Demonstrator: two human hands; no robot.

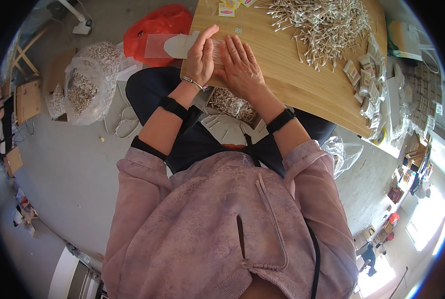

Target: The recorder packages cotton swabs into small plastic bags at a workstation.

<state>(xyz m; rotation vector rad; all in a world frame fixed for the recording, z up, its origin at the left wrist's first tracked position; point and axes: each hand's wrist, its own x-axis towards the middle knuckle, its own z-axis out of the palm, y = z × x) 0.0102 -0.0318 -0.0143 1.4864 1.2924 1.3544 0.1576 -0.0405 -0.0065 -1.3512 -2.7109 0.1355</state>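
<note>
Pale wooden tabletop (287,72) is spreading from twelve toward two o'clock, with a heap of loose cotton swabs (327,35) lying at one o'clock, small packets (364,82) at two, and a red bag (157,25) beyond the table's edge at eleven. At twelve o'clock, by the table's near-left corner, a clear sleeve (154,46) with a white card (178,46) is being held, its tail jutting toward nine o'clock past the edge. A row of pale sticks (217,51) is being partly covered between the hands. The left hand (201,57) is being stood on its side across the sleeve; whether anything is being pinched beneath cannot be told. The right hand (240,67) is being laid palm down, its fingers nearly together, pressing rather than pinching. Judging by this posture, the row is best being flattened with light, even pressure, the left hand being used as a steady wall, so that sticks are neither being crossed nor bent.
</note>
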